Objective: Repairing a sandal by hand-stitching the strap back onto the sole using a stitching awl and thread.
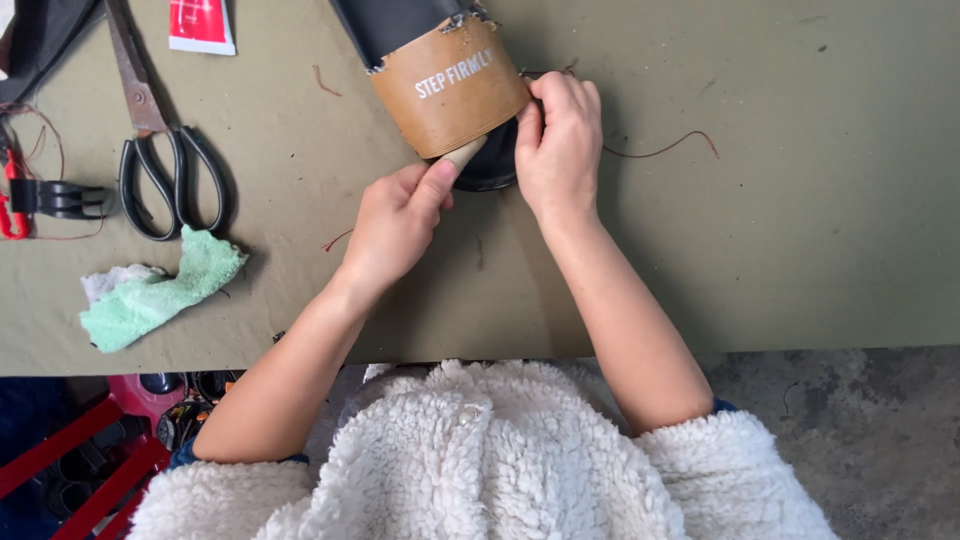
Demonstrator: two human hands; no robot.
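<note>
Shoe (440,70) laid on bench (800,200) top centre, tan band toward body. Band edge pinned by right hand (560,145), grip pressed onto it to steady. Pale stick (466,152) pinched in left hand (395,225), tip worked under band. Scissors (160,150), green rag (160,290) parked left, clear of work.

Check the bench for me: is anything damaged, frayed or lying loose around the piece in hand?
Yes. The tan band on the black piece has a ragged, torn-looking top edge. Loose reddish thread scraps lie on the table right of the right hand. The left hand presses the band's lower edge. Scissors and crumpled green cloth lie left.
</note>
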